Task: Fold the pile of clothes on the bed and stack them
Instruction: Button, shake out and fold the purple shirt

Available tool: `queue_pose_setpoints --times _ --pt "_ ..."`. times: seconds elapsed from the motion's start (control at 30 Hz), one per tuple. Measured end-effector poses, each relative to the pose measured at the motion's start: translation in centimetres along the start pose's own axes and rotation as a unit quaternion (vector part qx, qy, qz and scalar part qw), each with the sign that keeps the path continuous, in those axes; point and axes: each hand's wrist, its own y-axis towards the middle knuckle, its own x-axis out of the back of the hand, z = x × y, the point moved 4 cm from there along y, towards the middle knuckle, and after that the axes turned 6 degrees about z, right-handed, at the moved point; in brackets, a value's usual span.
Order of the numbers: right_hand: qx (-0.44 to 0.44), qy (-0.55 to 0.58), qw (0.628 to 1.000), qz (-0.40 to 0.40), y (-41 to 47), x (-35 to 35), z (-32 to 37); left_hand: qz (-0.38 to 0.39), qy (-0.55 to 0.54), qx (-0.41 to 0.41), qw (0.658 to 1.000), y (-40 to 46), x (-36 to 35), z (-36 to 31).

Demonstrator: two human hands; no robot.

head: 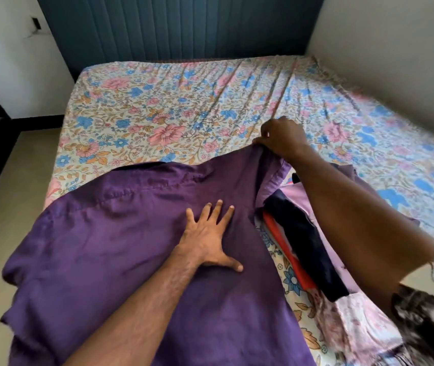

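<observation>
Pressing flat w/ fingers spread, the left hand (210,239) pins the purple garment (120,249) at the bed's (157,107) near edge, while the right hand (283,138) pinches its far corner, lifted a bit. Looks early: garment still spread, unfolded; other clothes (305,247) sit just right, approx. folded. No containers visible.

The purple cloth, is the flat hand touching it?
Touching. The head view shows the left hand lying flat, fingers spread, on the purple cloth, with no gap. The right hand pinches its far edge.
</observation>
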Motion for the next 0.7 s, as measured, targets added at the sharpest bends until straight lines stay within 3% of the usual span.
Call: queue_pose_setpoints --times 0.13,0.23,0.3,0.37,0.43,0.5,0.53,0.63,0.7 --pt "0.002 -0.150 0.987 0.050 0.9 -2.3 0.8 0.008 -0.001 0.011 1.000 0.1 -0.3 -0.7" --pt "-0.063 -0.136 0.988 0.039 0.6 -4.8 1.0 0.022 -0.010 0.015 1.000 0.0 -0.5 -0.5" --pt "-0.164 -0.094 0.980 0.057 -0.2 -5.0 0.3 0.024 -0.012 0.014 1.000 -0.1 -0.5 -0.5" --pt "-0.264 -0.026 0.956 0.128 -0.5 -6.8 -1.9 0.030 -0.016 0.014 0.999 -0.2 -0.7 -0.5" --pt "-0.309 0.106 0.917 0.229 -1.9 -8.0 -3.7 0.033 -0.022 0.018 0.999 -0.2 -0.8 -0.6" --pt "-0.321 0.283 0.845 0.321 -3.2 -9.6 -3.7 0.032 -0.022 0.021 0.999 -0.2 -0.8 -0.7" --pt "-0.310 0.293 0.836 0.345 -3.3 -9.4 -3.4 0.032 -0.020 0.022 0.999 -0.2 -0.7 -0.7" --pt "-0.223 0.141 0.871 0.414 -2.4 -9.4 -2.4 0.031 -0.011 0.020 0.999 -0.5 -0.5 -0.9" --pt "-0.172 0.155 0.904 0.359 -1.2 -9.4 -1.4 0.025 -0.019 0.017 0.999 -0.9 -0.5 -0.8"
